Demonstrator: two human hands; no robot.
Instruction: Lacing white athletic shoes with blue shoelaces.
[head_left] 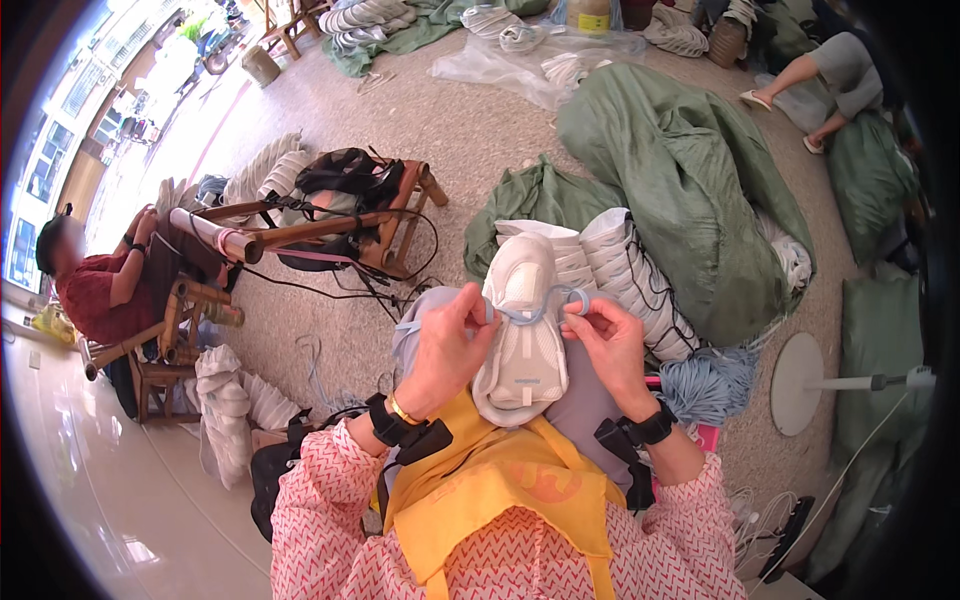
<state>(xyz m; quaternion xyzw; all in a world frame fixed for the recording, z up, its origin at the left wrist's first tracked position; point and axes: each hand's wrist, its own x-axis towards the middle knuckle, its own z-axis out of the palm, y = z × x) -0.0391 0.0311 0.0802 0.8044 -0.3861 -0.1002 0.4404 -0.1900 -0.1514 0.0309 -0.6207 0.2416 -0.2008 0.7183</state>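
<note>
A white sneaker upper (520, 372) rests on my lap, its long tongue laid out, above a yellow apron (470, 440). A light blue shoelace (522, 318) runs across it, one side pinched between the thumb and fingers of my left hand (452, 342). My right hand (608, 345) pinches the other side of the lace, near a small loop. Both hands hover just over the upper, left and right of it. How the lace passes through the eyelets is too small to tell.
Stacked white shoe uppers (640, 280) lie just beyond my knees, beside a large green sack (670, 170). A bundle of blue laces (710, 385) is at my right. Ahead left stands a bamboo stool (402, 215) with bags and cords. Another person (105, 275) sits far left.
</note>
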